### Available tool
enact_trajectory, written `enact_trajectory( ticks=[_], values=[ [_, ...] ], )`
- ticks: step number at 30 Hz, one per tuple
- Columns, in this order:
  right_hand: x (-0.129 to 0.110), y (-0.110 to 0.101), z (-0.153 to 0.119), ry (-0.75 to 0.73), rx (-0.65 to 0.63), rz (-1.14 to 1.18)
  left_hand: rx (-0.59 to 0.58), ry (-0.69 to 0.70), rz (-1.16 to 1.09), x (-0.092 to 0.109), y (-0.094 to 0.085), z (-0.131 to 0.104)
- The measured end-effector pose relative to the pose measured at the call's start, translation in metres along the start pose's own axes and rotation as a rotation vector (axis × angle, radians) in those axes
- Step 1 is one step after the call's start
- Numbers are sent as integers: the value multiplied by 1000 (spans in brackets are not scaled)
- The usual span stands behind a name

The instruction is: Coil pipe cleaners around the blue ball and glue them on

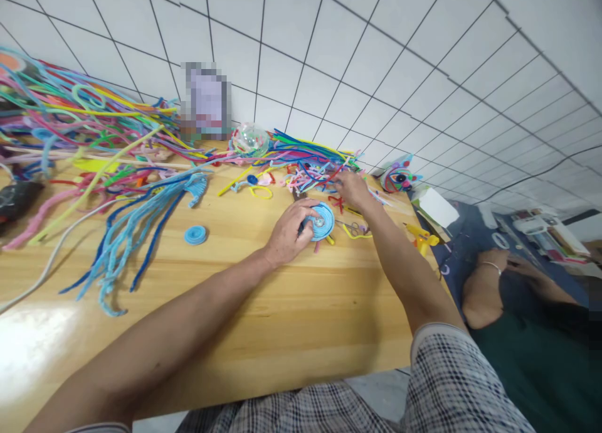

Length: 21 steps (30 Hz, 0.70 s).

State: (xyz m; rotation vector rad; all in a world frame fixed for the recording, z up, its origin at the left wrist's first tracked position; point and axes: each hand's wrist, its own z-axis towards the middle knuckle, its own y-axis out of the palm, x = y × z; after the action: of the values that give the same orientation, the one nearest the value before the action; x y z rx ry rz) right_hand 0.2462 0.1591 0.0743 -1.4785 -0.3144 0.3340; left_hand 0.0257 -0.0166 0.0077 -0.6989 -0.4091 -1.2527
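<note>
My left hand (290,231) is closed on a light blue coiled disc (324,222) of fuzzy pipe cleaner, thumb and fingers at its left edge. Farther back, my right hand (352,188) reaches into a heap of short pipe cleaner pieces (305,178), mostly pink, white and red. Its fingers are curled down together, and what they pinch, if anything, is hidden. A smaller light blue coil (195,235) lies flat on the wooden table (263,320) to the left. Small scissors (355,227) and a yellow loop lie just right of the held disc.
Long coloured pipe cleaners (113,106) pile up along the tiled wall, with a blue bunch (136,219) hanging forward. A clear ball (250,140), a colourful mask-like figure (399,177) and a yellow glue gun (422,237) stand around. Another person's arm (484,288) is at the right.
</note>
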Motion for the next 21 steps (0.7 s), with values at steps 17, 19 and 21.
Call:
enact_trajectory(
  ticks=[17,19,21],
  values=[
    [14,-7,16,186,394,303,11,-14,-13,-2,1,-2],
    [8,-9,23,123,385,352,4,-16,-12,-1,0,-2],
    [4,-10,28,42,316,427,-2,-20,-7,-1,-1,-2]
  ],
)
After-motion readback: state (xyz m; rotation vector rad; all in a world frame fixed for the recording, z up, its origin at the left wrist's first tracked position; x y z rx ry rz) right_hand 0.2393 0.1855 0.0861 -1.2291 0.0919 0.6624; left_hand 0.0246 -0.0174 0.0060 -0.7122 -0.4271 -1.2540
